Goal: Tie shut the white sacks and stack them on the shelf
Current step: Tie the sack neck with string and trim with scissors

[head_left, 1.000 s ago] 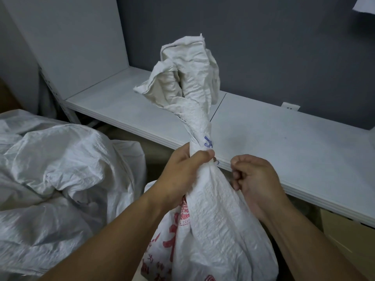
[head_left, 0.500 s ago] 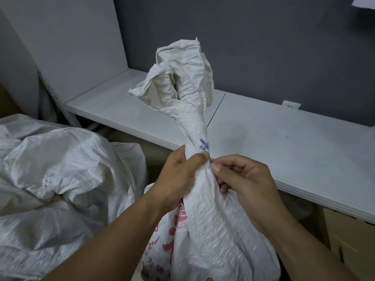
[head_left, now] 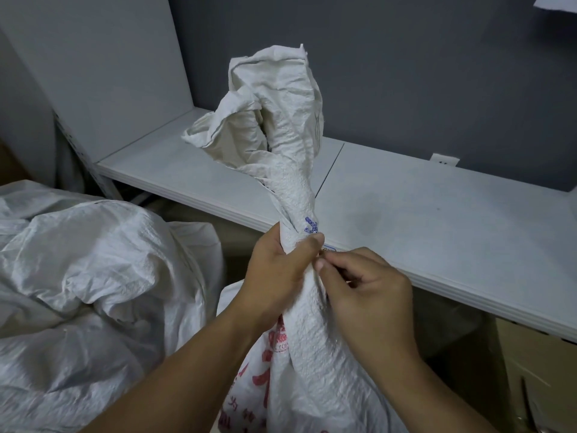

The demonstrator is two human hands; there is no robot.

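A white woven sack (head_left: 315, 354) with red print stands upright in front of me, its neck twisted into a tight rope and its crumpled mouth (head_left: 274, 120) flaring above. My left hand (head_left: 278, 273) grips the twisted neck, thumb across the front. My right hand (head_left: 365, 292) is against the neck just below that thumb, its finger and thumb pinching something small and thin there; what it is I cannot tell. Behind the sack runs the white shelf (head_left: 437, 220).
A big heap of white sacks (head_left: 87, 292) fills the left. The shelf has a white upright side panel (head_left: 103, 73) at its left end and a dark grey wall behind. A brown cardboard box (head_left: 537, 370) sits under the shelf at right.
My right hand has moved left from beside the sack to the twisted neck and now pinches at it by my left thumb. My left hand kept its grip.
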